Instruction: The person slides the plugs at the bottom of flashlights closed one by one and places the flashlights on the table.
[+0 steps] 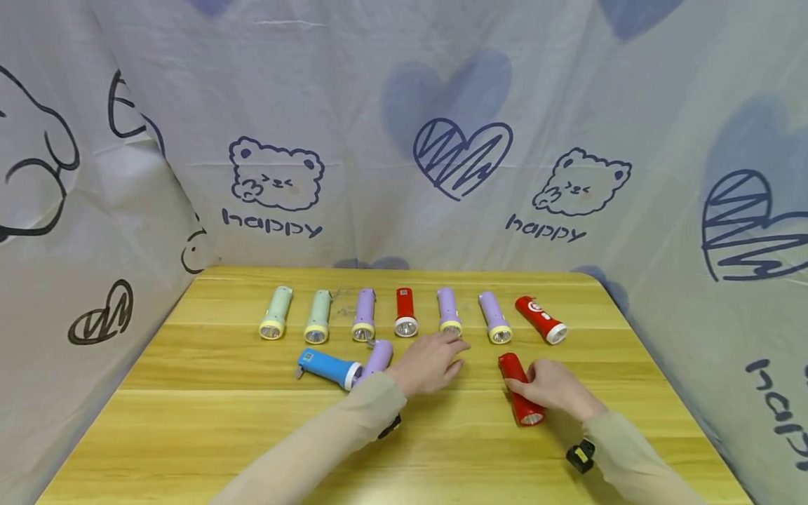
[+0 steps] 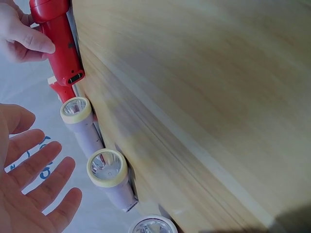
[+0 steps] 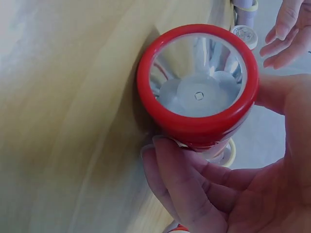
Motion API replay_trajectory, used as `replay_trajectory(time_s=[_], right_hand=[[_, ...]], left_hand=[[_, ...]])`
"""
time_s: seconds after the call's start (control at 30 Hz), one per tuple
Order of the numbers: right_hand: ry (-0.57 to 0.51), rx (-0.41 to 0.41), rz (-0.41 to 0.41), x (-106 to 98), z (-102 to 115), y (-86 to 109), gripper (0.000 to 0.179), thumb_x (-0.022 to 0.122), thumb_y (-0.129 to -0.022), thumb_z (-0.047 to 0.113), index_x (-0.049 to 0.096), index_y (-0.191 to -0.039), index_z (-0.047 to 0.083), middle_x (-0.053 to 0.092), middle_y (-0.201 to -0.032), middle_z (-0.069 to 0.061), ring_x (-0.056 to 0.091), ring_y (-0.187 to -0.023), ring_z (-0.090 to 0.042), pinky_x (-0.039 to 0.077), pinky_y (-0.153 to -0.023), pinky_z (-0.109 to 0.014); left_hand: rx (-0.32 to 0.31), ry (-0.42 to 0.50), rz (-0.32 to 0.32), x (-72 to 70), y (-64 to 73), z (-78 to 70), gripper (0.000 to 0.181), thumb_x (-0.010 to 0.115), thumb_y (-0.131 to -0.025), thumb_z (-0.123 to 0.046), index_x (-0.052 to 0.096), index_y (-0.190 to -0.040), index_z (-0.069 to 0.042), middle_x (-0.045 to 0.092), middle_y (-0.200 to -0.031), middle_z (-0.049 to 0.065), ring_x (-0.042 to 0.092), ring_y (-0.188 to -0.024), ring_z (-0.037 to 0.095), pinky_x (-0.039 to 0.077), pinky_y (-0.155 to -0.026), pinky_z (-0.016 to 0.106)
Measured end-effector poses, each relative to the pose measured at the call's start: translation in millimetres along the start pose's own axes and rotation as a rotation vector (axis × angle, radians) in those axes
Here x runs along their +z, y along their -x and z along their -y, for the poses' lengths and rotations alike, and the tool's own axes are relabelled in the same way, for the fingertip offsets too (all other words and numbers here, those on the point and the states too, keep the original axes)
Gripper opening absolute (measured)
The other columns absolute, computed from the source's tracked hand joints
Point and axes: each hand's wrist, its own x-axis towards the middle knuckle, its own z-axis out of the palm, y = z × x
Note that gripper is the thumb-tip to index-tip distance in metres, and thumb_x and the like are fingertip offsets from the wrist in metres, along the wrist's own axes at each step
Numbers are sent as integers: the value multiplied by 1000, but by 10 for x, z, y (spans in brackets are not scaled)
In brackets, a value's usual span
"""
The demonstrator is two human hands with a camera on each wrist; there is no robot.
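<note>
My right hand (image 1: 555,387) grips a red flashlight (image 1: 519,389) around its body, thumb on the near side. Its lens end points toward me, and its round reflector (image 3: 199,94) fills much of the right wrist view. Over the middle of the table my left hand (image 1: 429,365) hovers with fingers spread and nothing in them, as the left wrist view also shows. Just beyond its fingers lies a purple flashlight (image 1: 448,308). Under the left wrist, partly hidden, another purple flashlight (image 1: 380,356) lies against a blue flashlight (image 1: 327,367).
Along the back of the wooden table (image 1: 189,421) lies a row of flashlights: green ones (image 1: 276,312) at left, then purple and a red one (image 1: 405,308), and at the right end a red flashlight with a white rim (image 1: 541,319). A printed cloth (image 1: 366,140) hangs behind.
</note>
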Motion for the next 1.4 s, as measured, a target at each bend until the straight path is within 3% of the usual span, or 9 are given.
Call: replay_trajectory(time_s=[0.3, 0.73, 1.4], right_hand=[[20, -3, 16, 13, 30, 20, 39, 74, -86, 38, 57, -68, 9, 52, -59, 0, 46, -52, -12, 34, -49, -23], [2, 13, 53, -3, 70, 53, 42, 75, -86, 40, 54, -64, 10, 48, -56, 2, 43, -50, -11, 33, -49, -23], [3, 39, 78, -33, 101, 83, 43, 76, -86, 42, 55, -69, 8, 52, -60, 0, 47, -53, -12, 37, -51, -23]], left_hand=[[-1, 0, 5, 26, 5, -4, 37, 55, -104, -27, 61, -138, -16, 62, -140, 3, 63, -125, 19, 53, -106, 34], [-1, 10, 17, 11, 16, 4, 38, 54, -104, -27, 60, -139, -14, 61, -143, 6, 62, -127, 21, 52, -107, 34], [-9, 17, 30, 18, 25, -3, 38, 54, -104, -28, 60, -139, -16, 61, -142, 3, 63, -125, 19, 53, -106, 34]])
